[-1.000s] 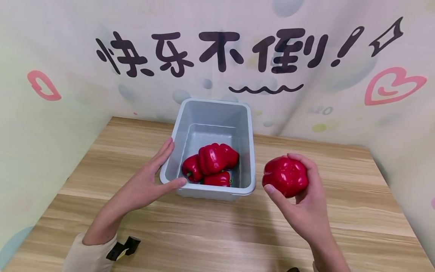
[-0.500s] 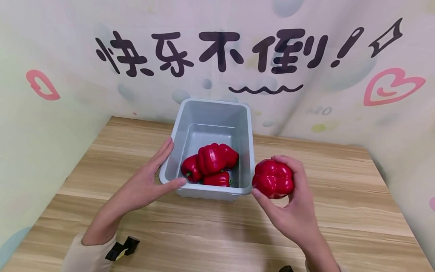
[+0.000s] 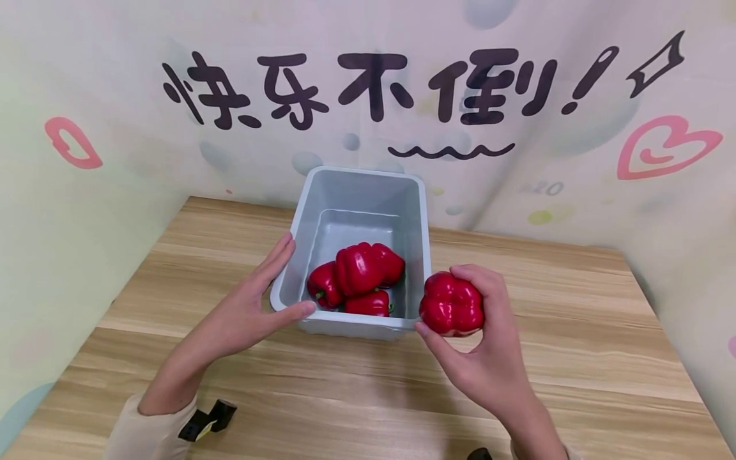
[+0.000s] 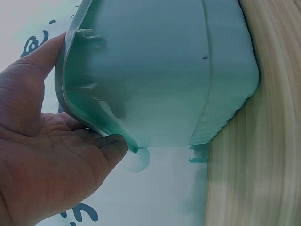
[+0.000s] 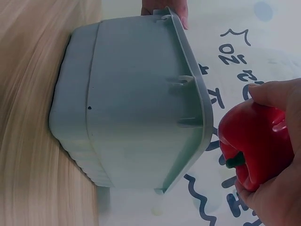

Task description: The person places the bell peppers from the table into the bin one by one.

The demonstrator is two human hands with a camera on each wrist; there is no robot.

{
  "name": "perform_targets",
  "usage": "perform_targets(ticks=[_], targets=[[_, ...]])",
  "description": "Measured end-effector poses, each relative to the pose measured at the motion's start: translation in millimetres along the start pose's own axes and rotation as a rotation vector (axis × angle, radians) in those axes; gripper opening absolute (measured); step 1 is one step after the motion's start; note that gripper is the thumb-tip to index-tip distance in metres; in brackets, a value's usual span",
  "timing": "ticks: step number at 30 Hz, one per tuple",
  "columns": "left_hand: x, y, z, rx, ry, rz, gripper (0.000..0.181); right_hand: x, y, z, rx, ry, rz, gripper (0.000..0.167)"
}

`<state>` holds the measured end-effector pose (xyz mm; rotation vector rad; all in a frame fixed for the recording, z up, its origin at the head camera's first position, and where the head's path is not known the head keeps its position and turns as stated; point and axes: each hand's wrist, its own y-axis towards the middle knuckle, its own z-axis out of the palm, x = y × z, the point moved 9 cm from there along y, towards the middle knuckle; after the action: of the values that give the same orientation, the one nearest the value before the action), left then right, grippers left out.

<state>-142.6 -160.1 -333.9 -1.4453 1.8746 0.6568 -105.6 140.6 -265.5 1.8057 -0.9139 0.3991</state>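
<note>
My right hand (image 3: 489, 345) holds a glossy red bell pepper (image 3: 451, 305) just outside the right front corner of a grey plastic bin (image 3: 351, 324). In the right wrist view, the held bell pepper (image 5: 256, 141) shows its green stem, with the thumb on one side and fingers on the other. My left hand (image 3: 247, 313) rests on the bin's left front corner, thumb over the front rim and fingers along the left rim. Inside the bin, several red bell peppers (image 3: 358, 268) lie piled toward the front.
The bin stands on a wood-grain table (image 3: 345, 396), near its back edge. Behind it hangs a pale printed cloth (image 3: 368, 140) with black characters and pink hearts. A small black device (image 3: 208, 420) is strapped at the left sleeve.
My right hand has carried the bell pepper leftward toward the bin's right front corner, turning it slightly. The left hand, the bin and the peppers inside have stayed in place.
</note>
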Motion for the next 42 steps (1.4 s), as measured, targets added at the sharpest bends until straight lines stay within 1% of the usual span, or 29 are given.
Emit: perform_targets(ticks=[6,14,18,21,26,28,35,39,42], targets=[[0.1,-0.9,-0.3,-0.002,0.009,0.008,0.1,5,-1.3,7,0.014,-0.012,-0.053,0.083],[1.0,-1.4,0.0,0.0,0.007,0.005,0.1,5,-3.8,12,0.025,-0.029,-0.056,0.081],[2.0,-1.3,0.3,0.002,-0.001,0.002,0.1,6,-4.5,13,0.026,-0.05,-0.08,0.082],[2.1,-1.3,0.4,0.005,-0.008,0.001,0.1,7,-4.9,14,0.034,-0.083,-0.096,0.083],[1.0,-0.9,0.1,0.005,-0.012,0.002,0.1,11,-6.7,16,0.033,-0.178,-0.154,0.085],[0.8,-0.7,-0.2,0.004,-0.01,0.0,0.1,13,-7.3,17,0.021,-0.206,-0.185,0.085],[1.1,-0.4,-0.6,0.004,-0.004,-0.01,0.1,14,-6.0,20,0.01,-0.278,-0.204,0.084],[0.7,-0.1,-0.5,0.003,-0.003,-0.005,0.1,15,-5.4,21,0.007,-0.307,-0.214,0.083],[0.4,-0.2,-0.6,0.002,0.0,-0.002,0.1,17,-5.3,21,0.001,-0.324,-0.239,0.08]])
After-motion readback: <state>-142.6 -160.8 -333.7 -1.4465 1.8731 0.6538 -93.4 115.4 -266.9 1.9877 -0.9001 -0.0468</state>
